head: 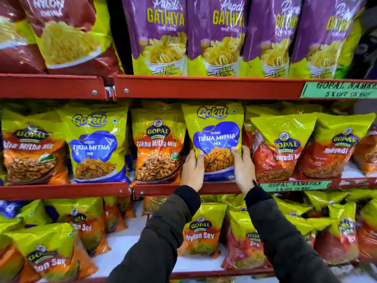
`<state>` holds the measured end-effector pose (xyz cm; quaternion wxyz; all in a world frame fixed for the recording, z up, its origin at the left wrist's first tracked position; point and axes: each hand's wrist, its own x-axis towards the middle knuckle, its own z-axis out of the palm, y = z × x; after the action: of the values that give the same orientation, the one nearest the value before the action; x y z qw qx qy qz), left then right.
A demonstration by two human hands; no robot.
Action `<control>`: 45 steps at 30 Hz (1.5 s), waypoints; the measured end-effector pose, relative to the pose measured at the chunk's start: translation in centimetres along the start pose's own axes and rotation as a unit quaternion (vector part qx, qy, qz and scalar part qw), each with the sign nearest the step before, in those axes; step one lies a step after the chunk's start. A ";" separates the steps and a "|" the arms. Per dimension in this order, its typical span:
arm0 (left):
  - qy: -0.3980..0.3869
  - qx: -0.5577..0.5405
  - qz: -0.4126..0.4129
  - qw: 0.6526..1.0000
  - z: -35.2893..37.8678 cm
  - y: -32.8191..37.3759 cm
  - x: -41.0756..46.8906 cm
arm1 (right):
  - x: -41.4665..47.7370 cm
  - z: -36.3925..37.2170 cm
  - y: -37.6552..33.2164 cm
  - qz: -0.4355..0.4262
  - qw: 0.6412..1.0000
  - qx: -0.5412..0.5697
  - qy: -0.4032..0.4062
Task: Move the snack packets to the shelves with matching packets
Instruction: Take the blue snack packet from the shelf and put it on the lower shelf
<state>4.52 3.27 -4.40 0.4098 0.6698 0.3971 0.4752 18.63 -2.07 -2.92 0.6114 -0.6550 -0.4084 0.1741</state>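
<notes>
A yellow-green and blue Gokul Tikha Mitha Mix packet (215, 127) stands upright on the middle shelf (65, 190), between a Gopal Tikha Mitha Mix packet (158, 148) and red Gopal packets (279, 152). My left hand (192, 170) grips its lower left edge, my right hand (243, 168) its lower right edge. A second Gokul Tikha Mitha Mix packet (95, 148) stands further left on the same shelf, with another Gopal Tikha Mitha Mix packet (30, 148) at the far left.
Purple Gathiya packets (224, 35) and red Nylon packets (67, 33) fill the top shelf. Gopal Nylon Sev packets (201, 229) lie on the lower shelf with some bare white shelf between them. Green price labels (338, 89) hang on the red shelf rails.
</notes>
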 end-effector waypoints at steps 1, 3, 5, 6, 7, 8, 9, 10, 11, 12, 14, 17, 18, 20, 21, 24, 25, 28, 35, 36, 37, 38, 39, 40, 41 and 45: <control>0.010 -0.005 0.020 1.000 -0.2 0.5 -0.3 | -0.4 -0.3 -0.6 -0.015 1.000 0.002 0.006; 0.032 -0.006 0.048 0.998 -0.7 1.2 -1.0 | -1.4 -0.7 -1.4 -0.033 0.999 0.001 0.011; 0.042 -0.003 0.060 0.997 -1.5 1.7 -2.5 | -3.3 -1.0 -1.9 -0.045 0.999 -0.003 0.012; 0.043 -0.003 0.061 0.997 -1.9 1.8 -3.3 | -4.3 -1.1 -2.0 -0.051 0.999 -0.003 0.014; 0.045 -0.003 0.062 0.997 -2.3 1.7 -4.4 | -5.6 -1.1 -1.9 -0.058 0.998 -0.001 0.014; 0.051 -0.001 0.058 0.997 -2.7 1.5 -5.3 | -6.6 -1.0 -1.8 -0.062 0.998 0.000 0.011; 0.058 0.000 0.047 0.997 -3.2 1.1 -6.5 | -7.9 -0.8 -1.4 -0.059 0.998 0.000 0.004; 0.065 0.001 0.037 0.997 -3.8 0.6 -7.5 | -9.1 -0.5 -1.0 -0.054 0.999 0.001 -0.004; 0.066 0.005 0.030 0.997 -4.4 0.0 -8.5 | -10.1 -0.1 -0.5 -0.047 0.999 0.004 -0.015; 0.065 0.011 0.029 0.997 -5.1 -0.8 -9.6 | -11.4 0.4 0.1 -0.039 0.999 0.007 -0.027; 0.065 0.018 0.024 0.997 -6.6 -2.5 -11.7 | -13.6 1.4 1.6 -0.025 0.998 0.006 -0.050; 0.059 0.028 -0.004 0.998 -9.0 -5.7 -14.7 | -17.0 3.4 3.8 0.005 0.996 -0.015 -0.091; 0.050 0.032 -0.020 0.998 -9.8 -6.9 -15.6 | -18.0 4.1 4.5 0.017 0.994 -0.018 -0.107; 0.036 0.048 -0.058 0.997 -11.6 -9.8 -17.3 | -19.8 5.8 6.2 0.041 0.989 -0.017 -0.140; 0.030 0.055 -0.076 0.995 -12.3 -11.1 -18.1 | -20.5 6.6 7.0 0.056 0.986 -0.016 -0.157; 0.015 0.038 -0.128 0.991 -14.8 -15.4 -19.7 | -22.7 9.6 9.7 0.123 0.967 -0.014 -0.221; 0.008 0.033 -0.147 0.989 -15.4 -16.7 -20.0 | -23.3 10.5 10.6 0.145 0.961 -0.008 -0.236; -0.003 0.044 -0.208 0.977 -17.3 -20.5 -19.8 | -24.0 13.4 12.4 0.199 0.944 0.003 -0.265; -0.029 0.020 -0.257 0.966 -19.7 -26.2 -15.2 | -20.9 20.8 15.2 0.264 0.926 -0.039 -0.267; -0.033 0.010 -0.264 0.964 -19.7 -26.8 -14.6 | -20.5 21.6 15.5 0.269 0.924 -0.054 -0.266; -0.038 0.005 -0.278 0.960 -19.7 -27.6 -14.1 | -20.1 22.3 16.0 0.276 0.921 -0.069 -0.266; -0.041 0.003 -0.293 0.955 -19.7 -28.2 -13.7 | -19.8 22.9 16.4 0.281 0.918 -0.080 -0.268; -0.043 0.004 -0.308 0.950 -19.7 -28.9 -13.5 | -19.6 23.4 17.0 0.289 0.914 -0.086 -0.271; -0.045 0.012 -0.318 0.947 -19.6 -29.4 -13.5 | -19.6 23.7 17.5 0.295 0.910 -0.091 -0.275; -0.047 0.023 -0.319 0.946 -19.6 -29.7 -13.5 | -19.6 23.9 17.9 0.301 0.908 -0.098 -0.275; -0.050 0.062 -0.303 0.950 -19.3 -30.1 -13.5 | -19.8 24.0 18.6 0.299 0.909 -0.126 -0.260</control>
<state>-21.53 4.66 -32.41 0.5113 0.5649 0.5891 0.2691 -4.84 0.42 -30.47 0.3149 -0.7497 -0.3566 0.4599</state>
